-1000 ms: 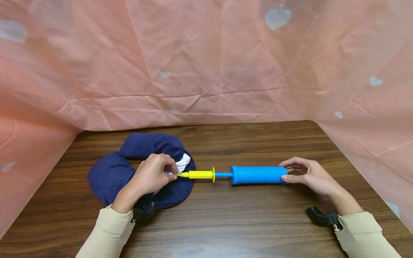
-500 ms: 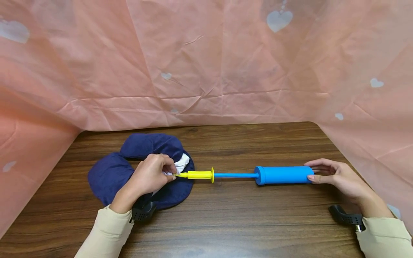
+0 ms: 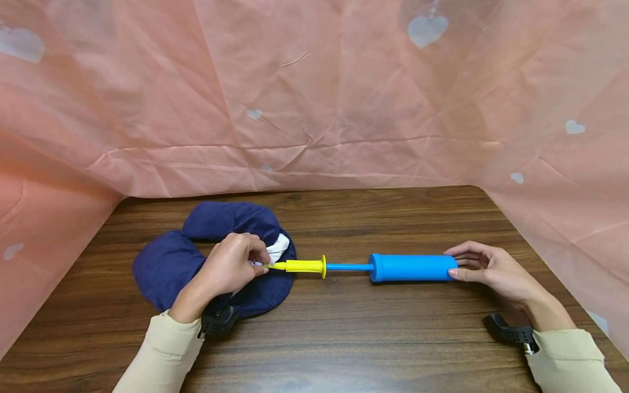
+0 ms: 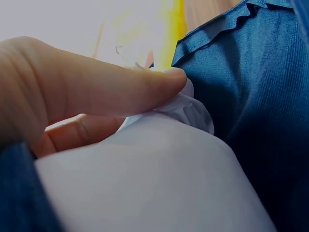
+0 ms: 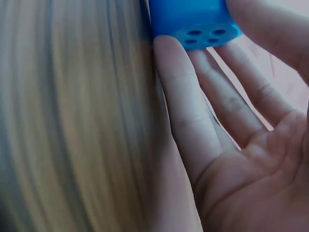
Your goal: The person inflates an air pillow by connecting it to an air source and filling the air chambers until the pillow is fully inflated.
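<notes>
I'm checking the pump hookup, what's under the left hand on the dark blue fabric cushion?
Under the left hand lies a white inner lining poking from the dark blue fabric cushion. The yellow pump nozzle runs in beneath the fingers; the valve itself is covered.

Blue pump point(image 3: 413, 267) (yellow nozzle point(image 3: 304, 266)) lies flat, tip in navy pillow point(image 3: 169, 267).

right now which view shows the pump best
The head view: the whole pump lies on the table, yellow nozzle to blue barrel, between the left hand and right hand. The right wrist view shows only its holed blue end; the left wrist view only a yellow blur.
</notes>
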